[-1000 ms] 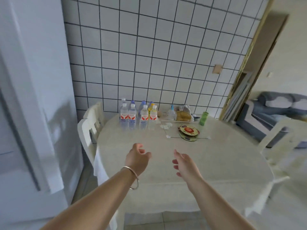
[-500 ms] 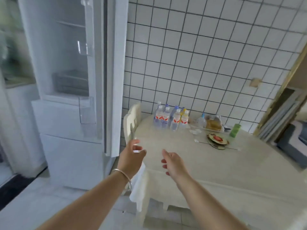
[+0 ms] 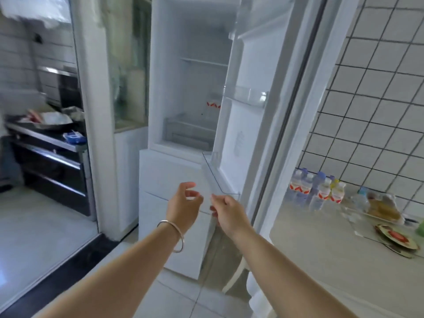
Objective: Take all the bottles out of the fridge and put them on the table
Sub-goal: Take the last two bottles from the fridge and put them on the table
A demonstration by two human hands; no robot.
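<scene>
The white fridge [image 3: 174, 180] stands ahead with its upper door [image 3: 257, 134] swung open to the right. Inside, on a shelf at mid height, a clear bottle with a red-and-white label [image 3: 213, 106] shows partly behind the door's edge. Several bottles [image 3: 316, 191] with the same label stand grouped on the table [image 3: 321, 249] by the tiled wall at right. My left hand [image 3: 183, 205], with a bracelet at the wrist, and my right hand [image 3: 226, 211] hover empty in front of the fridge's lower drawers, fingers apart.
A clear door bin [image 3: 218, 177] juts out just above my hands. On the table lie a bag of bread [image 3: 383, 210] and a round patterned plate [image 3: 397, 239]. At the left a doorway opens onto a kitchen with a dark stove counter [image 3: 48, 143].
My view has swung left from the table to the open fridge. Both hands stayed empty and now reach toward the fridge.
</scene>
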